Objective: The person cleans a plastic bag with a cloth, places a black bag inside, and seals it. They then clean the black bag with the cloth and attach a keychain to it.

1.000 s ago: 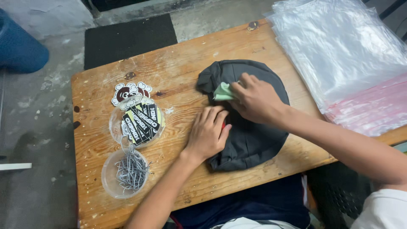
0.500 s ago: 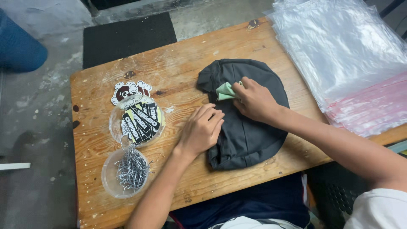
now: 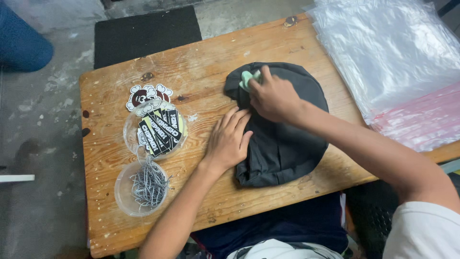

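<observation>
At frame centre, a dark folded garment (image 3: 282,134) lies on a wooden table (image 3: 201,76). The left hand (image 3: 229,140) rests flat, fingers together, pinning its edge, while the right hand (image 3: 273,98) pinches a pale green tag (image 3: 247,79) near the top.

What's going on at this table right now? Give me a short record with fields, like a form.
Surface: worn wooden table
Left hand: flat, pressing the left edge of the dark grey garment
Right hand: on the garment's top, pinching a pale green tag
Left of the hands: clear tub of black labels, clear tub of ball chains, cartoon sticker
Far right: stack of clear plastic bags
</observation>
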